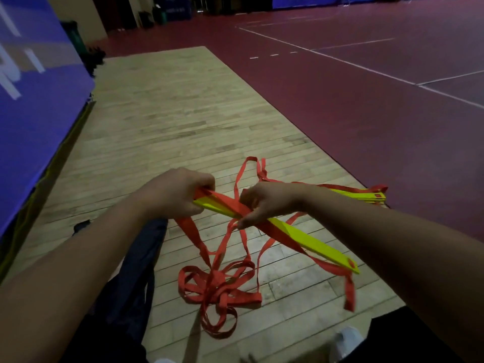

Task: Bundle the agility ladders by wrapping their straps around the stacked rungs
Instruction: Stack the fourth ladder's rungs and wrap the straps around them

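– At centre frame, just below the middle: what is held?

– Stacked rungs (314, 242), flat yellow plastic slats with squared ends, lying aslant from 9 o'clock down to 4 o'clock, off the floor. Left hand (178, 195) grips the 9 o'clock end, fingers curled round it. Right hand (272, 203) is closed round the middle, fingers and thumb clamped over slats and red webbing together.

– Straps?

– Straps (220, 286): flat red woven tape, matte, limp. One band runs along the upper face of the slats between the two hands. Several lengths hang from the stack and end in a heap of loose loops on the floor at 6 o'clock. One tail dangles from the 4 o'clock end; its tip is blurred. More loops rise behind the right hand toward 12 o'clock.

– Anything else of the kit?

– Second stack (361, 196) at 3 o'clock, same yellow slats with red tape, lying at the seam where the boards meet the court.

– Surfaces?

– Wooden floor (183, 113), narrow pale boards, scuffed. Red court (366, 113) from 1 to 3 o'clock, smooth, with white lines. Blue padded wall (34, 100) at 9–10 o'clock. Dark fabric bag (136, 271), crumpled, at 7 o'clock under the left forearm. White shoe (348, 341) at 5 o'clock, bottom edge.
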`<state>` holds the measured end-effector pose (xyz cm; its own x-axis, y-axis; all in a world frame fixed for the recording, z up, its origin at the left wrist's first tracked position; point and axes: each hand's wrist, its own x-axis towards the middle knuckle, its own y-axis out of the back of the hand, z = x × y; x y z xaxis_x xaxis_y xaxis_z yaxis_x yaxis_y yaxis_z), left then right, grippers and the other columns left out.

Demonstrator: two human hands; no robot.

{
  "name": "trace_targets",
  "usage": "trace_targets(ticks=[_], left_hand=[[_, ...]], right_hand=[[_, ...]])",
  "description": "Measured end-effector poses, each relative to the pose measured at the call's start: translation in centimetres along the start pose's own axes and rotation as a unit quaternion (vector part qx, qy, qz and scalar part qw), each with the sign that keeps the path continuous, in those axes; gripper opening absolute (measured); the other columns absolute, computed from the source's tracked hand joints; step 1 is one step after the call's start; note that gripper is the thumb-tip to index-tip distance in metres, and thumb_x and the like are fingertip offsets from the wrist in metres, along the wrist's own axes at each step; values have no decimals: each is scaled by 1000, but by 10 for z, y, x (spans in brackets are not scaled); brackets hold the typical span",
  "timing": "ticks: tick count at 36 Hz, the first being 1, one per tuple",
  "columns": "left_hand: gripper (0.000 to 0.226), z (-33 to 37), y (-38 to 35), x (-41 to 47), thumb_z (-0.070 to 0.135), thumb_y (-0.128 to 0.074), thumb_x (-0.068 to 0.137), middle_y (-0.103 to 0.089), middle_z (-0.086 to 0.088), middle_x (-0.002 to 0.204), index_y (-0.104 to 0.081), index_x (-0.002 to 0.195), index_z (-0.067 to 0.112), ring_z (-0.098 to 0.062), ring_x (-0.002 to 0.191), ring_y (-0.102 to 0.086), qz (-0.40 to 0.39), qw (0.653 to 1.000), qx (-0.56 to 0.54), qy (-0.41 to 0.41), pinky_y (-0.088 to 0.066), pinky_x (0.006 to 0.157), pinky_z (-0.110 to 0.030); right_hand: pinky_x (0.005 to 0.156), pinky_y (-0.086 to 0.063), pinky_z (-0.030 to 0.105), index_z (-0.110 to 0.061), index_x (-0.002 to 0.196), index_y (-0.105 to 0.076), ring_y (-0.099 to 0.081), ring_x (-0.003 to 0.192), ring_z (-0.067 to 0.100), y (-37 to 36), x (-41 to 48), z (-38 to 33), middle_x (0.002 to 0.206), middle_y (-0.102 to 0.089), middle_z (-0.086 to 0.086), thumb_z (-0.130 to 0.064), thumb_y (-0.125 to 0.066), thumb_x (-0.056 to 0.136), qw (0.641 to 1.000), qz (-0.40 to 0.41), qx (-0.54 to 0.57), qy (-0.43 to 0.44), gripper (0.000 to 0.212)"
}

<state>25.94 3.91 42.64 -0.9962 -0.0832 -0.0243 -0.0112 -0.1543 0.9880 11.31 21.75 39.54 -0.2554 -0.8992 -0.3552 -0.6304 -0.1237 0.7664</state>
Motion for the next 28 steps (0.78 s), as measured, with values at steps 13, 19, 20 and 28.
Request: trace_targets(ticks=[13, 19, 20, 28], left_hand=[[34, -27, 19, -16, 59, -70, 77, -66, 11, 102, -70, 103, 37, -9, 93, -64, -121, 942, -312, -16, -57, 80, -26], [26, -43, 14, -21, 43, -67, 83, -68, 1, 103, -67, 105, 30, -23, 94, -66, -54, 917, -396, 10, -56, 79, -33], [33, -45, 13, -21, 47, -68, 81, -69, -3, 105, -66, 111, 32, -29, 95, -67, -50, 912, -407, 29, -57, 82, -41], [42, -40, 1, -20, 49, -64, 83, -66, -13, 75, -68, 98, 10, -28, 68, -67, -42, 859, -500, 96, -56, 70, -41]], right_hand=[[65, -56, 33, -13, 103, -65, -63, 71, 18, 1, -8, -1, 80, -61, 7, -25, -72, 91, 960, -128, 250, 7, 19], [69, -55, 36, -17, 99, -64, -64, 72, 19, 1, -5, 0, 80, -62, 6, -22, -70, 93, 951, -143, 273, 7, 10], [69, -56, 36, -16, 99, -64, -65, 73, 20, 1, -5, -2, 80, -63, 7, -22, -69, 94, 950, -146, 277, 8, 9], [66, -58, 35, -11, 107, -55, -66, 69, 24, 1, -9, -4, 79, -64, 13, -15, -60, 99, 919, -167, 357, 12, 10]])
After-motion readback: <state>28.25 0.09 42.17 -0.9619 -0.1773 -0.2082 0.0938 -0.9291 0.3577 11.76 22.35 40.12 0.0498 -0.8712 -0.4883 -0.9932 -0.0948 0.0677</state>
